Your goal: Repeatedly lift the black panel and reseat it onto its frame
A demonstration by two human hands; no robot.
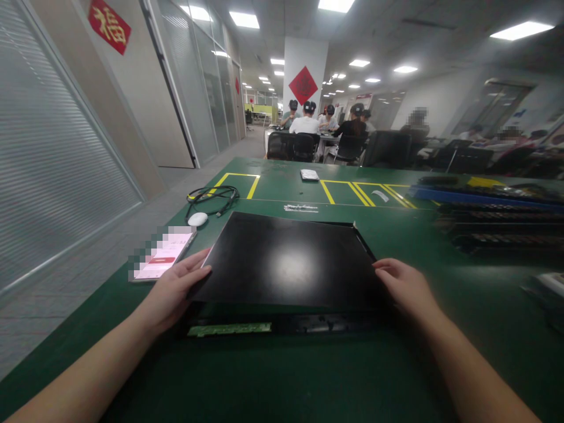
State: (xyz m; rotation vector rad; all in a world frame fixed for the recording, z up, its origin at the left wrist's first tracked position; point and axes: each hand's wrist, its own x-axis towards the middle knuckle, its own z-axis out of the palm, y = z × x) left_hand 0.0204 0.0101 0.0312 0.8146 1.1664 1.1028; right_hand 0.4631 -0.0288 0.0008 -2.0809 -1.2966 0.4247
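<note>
A flat black screen panel with a bright reflection in its middle lies tilted over a black frame. My left hand is closed on the panel's left edge, thumb on top and fingers toward the underside. At the right edge, my right hand grips the panel between thumb and fingers; its fingertips are partly hidden. The panel's near edge stands apart from the frame's near bar, where a narrow green circuit board shows. A corner of the frame sticks out past the panel at the far right.
Left on the green table are a white mouse, a coiled black cable and a pink-screened device. Stacked dark parts stand right, blurred. A small white box lies farther back. Several people sit beyond.
</note>
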